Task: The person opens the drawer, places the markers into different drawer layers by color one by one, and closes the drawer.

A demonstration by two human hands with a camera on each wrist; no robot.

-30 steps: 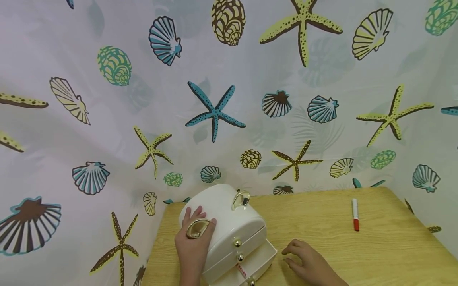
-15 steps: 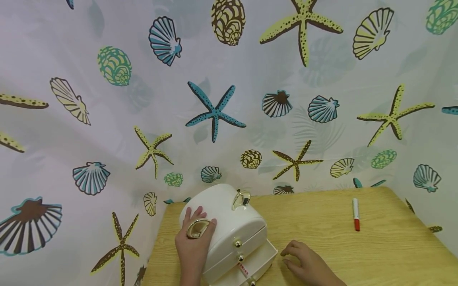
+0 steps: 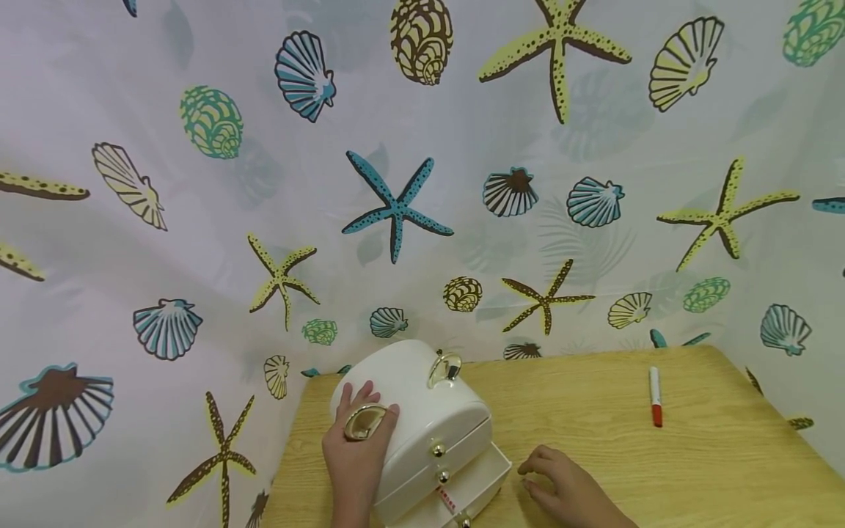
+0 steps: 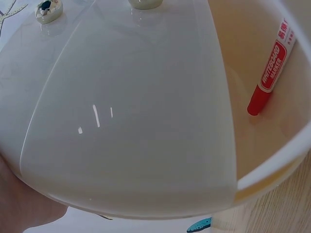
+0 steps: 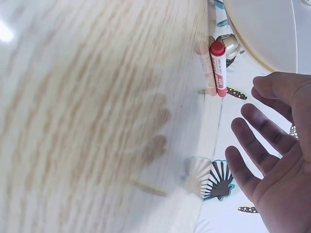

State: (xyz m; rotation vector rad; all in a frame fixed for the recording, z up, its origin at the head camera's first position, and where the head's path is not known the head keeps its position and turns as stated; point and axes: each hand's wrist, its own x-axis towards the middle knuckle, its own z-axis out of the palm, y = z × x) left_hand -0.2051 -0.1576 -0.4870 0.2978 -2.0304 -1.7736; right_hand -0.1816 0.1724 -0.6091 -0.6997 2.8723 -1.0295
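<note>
A white rounded box with drawers (image 3: 412, 411) stands on the table, its lowest drawer (image 3: 485, 480) pulled out. In that drawer lies a red-capped whiteboard marker (image 4: 272, 70), its label facing up. My left hand (image 3: 359, 451) rests on the top of the box, thumb and fingers spread on either side of a gold ring-shaped handle (image 3: 364, 423). My right hand (image 3: 571, 488) hovers or rests just right of the drawer, fingers loosely bent and holding nothing. In the right wrist view, the right hand (image 5: 277, 145) has its fingers apart.
A second red-capped marker (image 3: 655, 396) lies on the wooden table (image 3: 739, 440) to the right. Another gold handle (image 3: 445, 369) rises from the far side of the box top. Gold knobs (image 3: 439, 449) mark the drawer fronts. A patterned curtain (image 3: 462, 242) closes off the back.
</note>
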